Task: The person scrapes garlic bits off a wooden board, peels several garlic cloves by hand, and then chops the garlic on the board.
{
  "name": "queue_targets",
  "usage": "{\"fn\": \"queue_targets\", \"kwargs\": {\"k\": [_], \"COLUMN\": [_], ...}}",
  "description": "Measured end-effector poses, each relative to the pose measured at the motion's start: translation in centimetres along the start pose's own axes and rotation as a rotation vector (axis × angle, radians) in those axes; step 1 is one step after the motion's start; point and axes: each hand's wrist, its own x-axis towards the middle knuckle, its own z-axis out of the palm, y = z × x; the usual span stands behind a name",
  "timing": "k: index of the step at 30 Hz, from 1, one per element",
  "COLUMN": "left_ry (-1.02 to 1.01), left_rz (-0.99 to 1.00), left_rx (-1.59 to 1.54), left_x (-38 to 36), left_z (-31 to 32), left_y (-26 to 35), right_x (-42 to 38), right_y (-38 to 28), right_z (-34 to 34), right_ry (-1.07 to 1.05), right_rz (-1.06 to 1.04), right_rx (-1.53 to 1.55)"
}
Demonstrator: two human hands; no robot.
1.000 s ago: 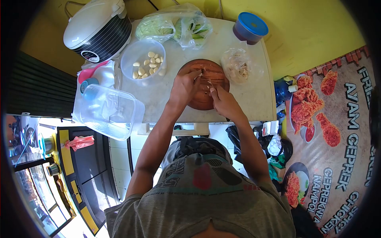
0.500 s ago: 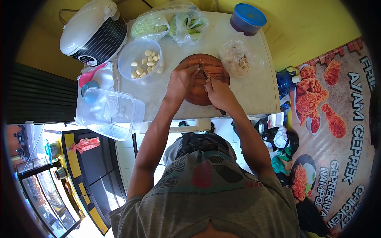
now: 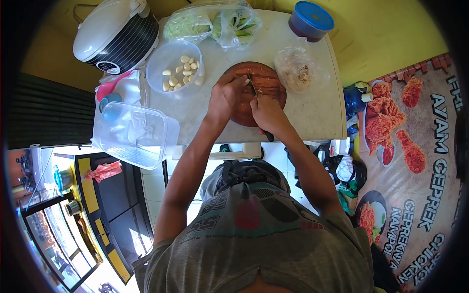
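A round wooden board (image 3: 254, 110) lies near the front of the pale table. My right hand (image 3: 266, 110) is wrapped round a small knife (image 3: 252, 87), its dark handle end showing below the palm and its blade pointing up across the board. At the board's left side my left hand (image 3: 228, 95) is closed, fingertips pinched near the blade; what they hold is too small to make out. Small pale bits lie on the wood. To the left, a clear round tub (image 3: 153, 73) holds several peeled cloves (image 3: 173, 80). A clear plastic bag (image 3: 297, 72) with brownish scraps rests right of the board.
Bagged greens (image 3: 237, 27) and a blue-lidded container (image 3: 312, 20) stand at the back of the table (image 3: 312, 119). A rice cooker (image 3: 117, 39) is at the back left. An empty clear box (image 3: 137, 134) and a pink spoon (image 3: 110, 87) lie on the left.
The view has shifted slightly. The knife handle now shows more below my right hand, and both hands remain over the board.
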Motion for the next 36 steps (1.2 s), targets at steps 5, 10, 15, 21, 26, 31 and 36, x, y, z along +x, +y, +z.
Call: {"fn": "queue_targets", "kwargs": {"k": [5,10,15,21,26,31,36], "left_ry": [0.132,0.107,-0.163,-0.052,0.12,0.162,0.011], "left_rz": [-0.059,-0.142,-0.199,-0.241,-0.383,-0.612,-0.639], "left_rx": [-0.02,-0.058,-0.017,0.011,-0.232,-0.602,-0.65], "left_x": [0.0,0.7,2.5,1.7,1.5,2.3,1.5], "left_z": [1.1,0.6,-0.8,0.8,2.2,1.0,-0.1], "left_y": [-0.2,-0.3,0.7,-0.2,0.8,1.2,0.5], "right_x": [0.0,0.1,0.4,0.6,0.7,0.5,1.1], "right_y": [0.4,0.4,1.0,1.2,1.1,1.2,2.8], "right_z": [0.5,0.7,0.7,1.2,1.1,0.9,1.1], "right_ry": [0.048,0.053,0.051,0.077,0.058,0.051,0.05], "right_rz": [-0.047,-0.027,-0.056,-0.051,-0.071,-0.129,-0.045], "right_rx": [-0.011,0.01,0.009,0.001,-0.022,-0.012,0.129]}}
